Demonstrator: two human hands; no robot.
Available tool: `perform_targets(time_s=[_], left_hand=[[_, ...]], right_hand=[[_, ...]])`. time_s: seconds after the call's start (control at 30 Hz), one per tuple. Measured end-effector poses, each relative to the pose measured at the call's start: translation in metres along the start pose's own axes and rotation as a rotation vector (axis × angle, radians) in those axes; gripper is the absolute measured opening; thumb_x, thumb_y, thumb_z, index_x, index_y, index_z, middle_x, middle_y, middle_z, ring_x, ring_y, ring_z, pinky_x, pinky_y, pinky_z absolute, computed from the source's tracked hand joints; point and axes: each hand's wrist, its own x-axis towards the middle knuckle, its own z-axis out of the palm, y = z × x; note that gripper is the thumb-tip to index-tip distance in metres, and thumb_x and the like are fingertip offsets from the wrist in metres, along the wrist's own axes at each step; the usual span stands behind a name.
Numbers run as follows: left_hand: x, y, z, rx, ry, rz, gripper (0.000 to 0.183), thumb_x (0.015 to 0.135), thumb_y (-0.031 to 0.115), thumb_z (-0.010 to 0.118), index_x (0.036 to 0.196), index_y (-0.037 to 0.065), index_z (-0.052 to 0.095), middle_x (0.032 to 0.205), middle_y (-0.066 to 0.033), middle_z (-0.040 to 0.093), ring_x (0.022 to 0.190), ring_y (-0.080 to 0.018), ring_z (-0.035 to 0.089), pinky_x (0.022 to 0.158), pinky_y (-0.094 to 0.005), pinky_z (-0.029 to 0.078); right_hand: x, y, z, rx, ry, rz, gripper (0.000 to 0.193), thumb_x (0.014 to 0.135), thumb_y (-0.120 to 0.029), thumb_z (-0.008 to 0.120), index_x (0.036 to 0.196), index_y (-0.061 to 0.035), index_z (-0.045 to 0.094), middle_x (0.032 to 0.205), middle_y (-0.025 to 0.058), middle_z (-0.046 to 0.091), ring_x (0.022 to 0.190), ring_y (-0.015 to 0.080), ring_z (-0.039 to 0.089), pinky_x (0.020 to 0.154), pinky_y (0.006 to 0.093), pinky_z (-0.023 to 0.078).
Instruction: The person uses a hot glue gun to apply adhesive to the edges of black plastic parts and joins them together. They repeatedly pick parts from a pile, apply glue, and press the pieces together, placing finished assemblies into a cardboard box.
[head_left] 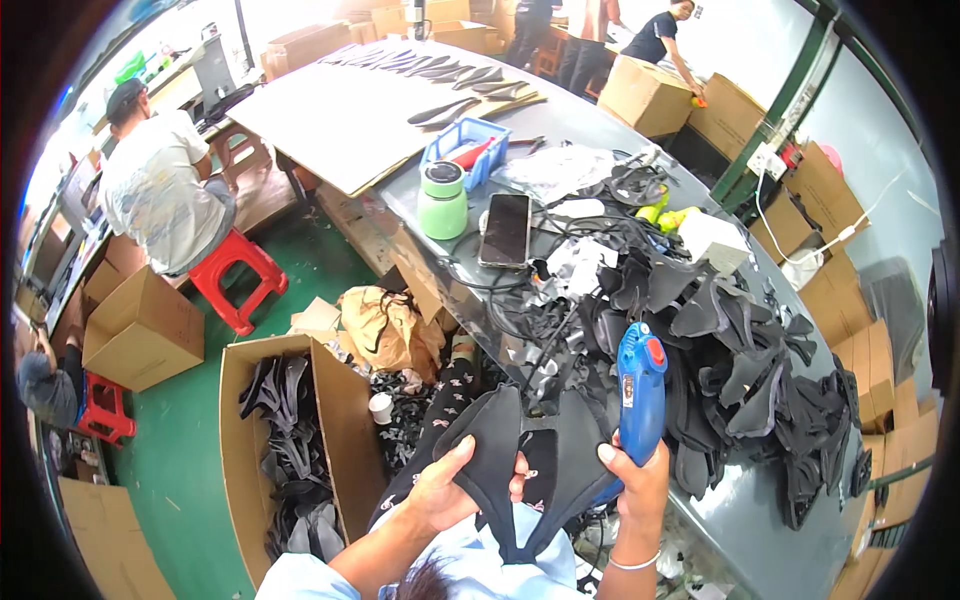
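Your left hand (443,487) is closed on a black, curved fabric piece (500,440), thumb on top and fingers tucked under its left lobe, holding it up in front of your chest and just off the near edge of the grey tabletop (760,500). Your right hand (635,478) is wrapped around the grip of a blue glue gun (638,385), which stands nearly upright with its orange trigger part at the top; your thumb lies against the right side of the black piece, so both hands meet at it. Just beyond the gun, a big heap of black cut pieces (740,370) covers the right half of the tabletop toward its far right edge. Near the middle of the tabletop a dark phone (506,229) lies flat, with a green lidded jar (442,198) just beside it on the left and a blue plastic basket (465,150) behind the jar. A large cardboard sheet (330,115) with rows of dark sole-shaped pieces lies across the far left corner. On the green floor to your left an open cardboard box (340,420) holds more black pieces, and farther off a person in a white shirt (155,185) sits on a red stool (238,275).
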Motion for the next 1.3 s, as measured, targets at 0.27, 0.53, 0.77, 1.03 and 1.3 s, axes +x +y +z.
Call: perform_targets(time_s=[0.27,0.53,0.77,1.03,1.3], left_hand=[[-0.003,0.012,0.004,0.286,0.196,0.331,0.053,0.090,0.040,0.048,0.122,-0.001,0.042,0.110,-0.0126,0.053,0.093,-0.0209,0.054,0.085,-0.0347,0.043],[0.019,0.004,0.016,0.442,0.206,0.741,0.092,0.075,0.076,0.036,0.129,0.001,0.035,0.119,-0.0096,0.047,0.105,-0.0177,0.049,0.094,-0.0338,0.038],[0.014,0.000,0.009,0.472,0.328,0.789,0.102,0.070,0.084,0.023,0.129,0.002,0.034,0.117,-0.0097,0.048,0.108,-0.0181,0.047,0.096,-0.0337,0.035],[0.012,-0.004,0.001,0.523,0.294,0.836,0.104,0.068,0.085,0.024,0.128,0.000,0.033,0.116,-0.0103,0.047,0.109,-0.0185,0.045,0.098,-0.0327,0.033],[-0.003,-0.002,-0.009,0.672,0.257,0.743,0.102,0.072,0.082,0.026,0.130,-0.001,0.034,0.124,-0.0111,0.047,0.111,-0.0178,0.047,0.097,-0.0337,0.035]], right_hand=[[-0.010,0.012,0.011,-0.238,-0.149,-0.054,0.047,0.064,-0.013,0.077,0.099,-0.0004,0.048,0.079,0.0044,0.059,0.071,0.0128,0.057,0.066,0.0274,0.046],[-0.065,0.032,0.052,-0.857,-0.306,-0.359,0.059,0.065,-0.027,0.078,0.107,0.0003,0.047,0.081,0.0216,0.059,0.071,0.0381,0.059,0.061,0.0420,0.047],[-0.072,0.027,0.065,-0.867,-0.400,-0.372,0.059,0.064,-0.026,0.078,0.108,-0.0011,0.047,0.080,0.0215,0.060,0.070,0.0391,0.060,0.063,0.0436,0.048],[-0.071,0.023,0.068,-0.760,-0.485,-0.364,0.057,0.065,-0.020,0.077,0.108,0.0008,0.045,0.080,0.0225,0.060,0.073,0.0390,0.061,0.061,0.0407,0.050],[-0.072,0.009,0.074,-0.755,-0.487,-0.409,0.058,0.064,-0.019,0.078,0.108,0.0009,0.045,0.082,0.0224,0.060,0.071,0.0378,0.061,0.062,0.0403,0.049]])
